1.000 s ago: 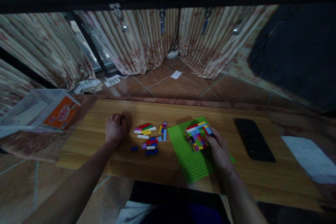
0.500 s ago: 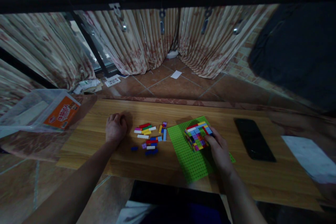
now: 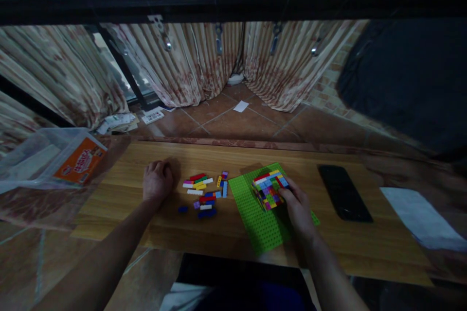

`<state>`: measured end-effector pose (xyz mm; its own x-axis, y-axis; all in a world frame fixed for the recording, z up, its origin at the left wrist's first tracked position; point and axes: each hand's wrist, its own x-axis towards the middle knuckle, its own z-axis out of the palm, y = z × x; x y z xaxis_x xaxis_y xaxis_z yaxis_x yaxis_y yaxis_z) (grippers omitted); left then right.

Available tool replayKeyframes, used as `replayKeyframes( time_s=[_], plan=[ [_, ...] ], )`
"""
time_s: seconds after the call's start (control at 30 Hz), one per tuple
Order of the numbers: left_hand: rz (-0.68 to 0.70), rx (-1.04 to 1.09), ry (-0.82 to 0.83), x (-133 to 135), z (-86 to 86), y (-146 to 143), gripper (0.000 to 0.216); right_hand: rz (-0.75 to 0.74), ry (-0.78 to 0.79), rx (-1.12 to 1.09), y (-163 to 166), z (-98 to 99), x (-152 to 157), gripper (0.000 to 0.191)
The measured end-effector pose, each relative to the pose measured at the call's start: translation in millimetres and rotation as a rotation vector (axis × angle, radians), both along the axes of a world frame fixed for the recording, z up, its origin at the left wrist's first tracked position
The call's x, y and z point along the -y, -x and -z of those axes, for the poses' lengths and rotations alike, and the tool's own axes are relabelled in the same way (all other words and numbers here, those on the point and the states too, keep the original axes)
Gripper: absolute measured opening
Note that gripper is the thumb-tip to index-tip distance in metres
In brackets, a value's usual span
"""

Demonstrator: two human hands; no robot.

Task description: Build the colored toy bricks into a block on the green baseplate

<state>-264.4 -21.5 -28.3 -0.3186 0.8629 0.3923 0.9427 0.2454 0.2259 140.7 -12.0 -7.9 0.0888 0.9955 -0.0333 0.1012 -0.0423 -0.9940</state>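
Found nothing shifted since the earlier frame beyond a slight swing of the whole view, with the multicoloured brick block (image 3: pixel 269 189) pinched by the right hand (image 3: pixel 299 206) at the 12 o'clock end of the green baseplate (image 3: pixel 260 228). Judged partly assembled, with loose bricks (image 3: pixel 200 185) at 9 o'clock unattached, near the loosely curled left hand (image 3: pixel 157 181), palm hidden. Noted farther out at 9 o'clock: a clear tub (image 3: pixel 65 137), contents unidentifiable.

One left hand (image 3: pixel 157 182) and one right hand (image 3: pixel 299 206) were counted, with one brick block (image 3: pixel 269 190), one green baseplate (image 3: pixel 259 231) and over a dozen loose bricks (image 3: pixel 194 192), their exact number unclear. One table (image 3: pixel 365 248), one phone (image 3: pixel 344 193), one plastic box (image 3: pixel 82 160) and four metal fittings (image 3: pixel 219 39) were also seen.
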Motion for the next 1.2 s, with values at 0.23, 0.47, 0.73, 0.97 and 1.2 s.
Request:
replayKeyframes(
  time_s=[0.23, 0.47, 0.73, 0.97, 1.2],
  plan=[
    [-0.015, -0.020, 0.001, 0, 0.6, -1, 0.030, -0.019, -0.007, 0.017, -5, 1.4, 0, 0.038],
    [-0.015, -0.005, -0.018, 1, 1.1, -3, 0.028, 0.080, -0.092, 0.037, -8, 6.3, 2, 0.040],
    [-0.013, 0.023, -0.027, 3, -1.5, -7, 0.028, -0.072, -0.593, 0.492, 46, -21.7, 47, 0.020],
    [-0.020, 0.045, -0.050, 3, 0.5, -8, 0.026, -0.407, -0.631, 0.614, 116, 1.3, 73, 0.017],
    [-0.019, 0.055, -0.043, 3, 2.0, -8, 0.025, -0.496, -0.613, 0.737, 151, -9.1, 62, 0.023]
  ],
)
